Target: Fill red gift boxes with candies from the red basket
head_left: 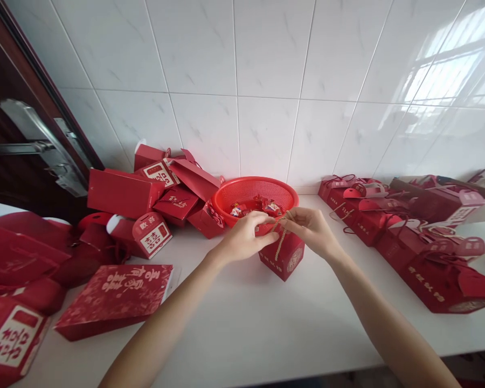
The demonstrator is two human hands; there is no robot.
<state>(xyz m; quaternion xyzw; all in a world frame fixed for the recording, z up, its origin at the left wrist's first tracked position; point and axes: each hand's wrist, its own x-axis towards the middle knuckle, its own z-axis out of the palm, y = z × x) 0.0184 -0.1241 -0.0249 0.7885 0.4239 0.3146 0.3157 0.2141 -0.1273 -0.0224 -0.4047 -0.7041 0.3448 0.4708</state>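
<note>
A small red gift box (282, 257) with gold lettering stands upright on the white table (242, 334), in front of a red mesh basket (255, 186). Gold cord (282, 242) hangs over its front from the top. My left hand (248, 235) is at the box's upper left, thumb and fingers pinched by the cord. On the other side, my right hand (309, 229) pinches the cord above the box top. Red-wrapped sweets (269, 206) lie inside the basket. The fingers partly hide the top of the box.
Piled red boxes (125, 191) and a flat patterned red box (117, 296) lie at the left. Rows of red gift boxes (404, 258) stand at the right. A tiled wall (202, 54) rises behind; a door handle (44, 140) is at the far left.
</note>
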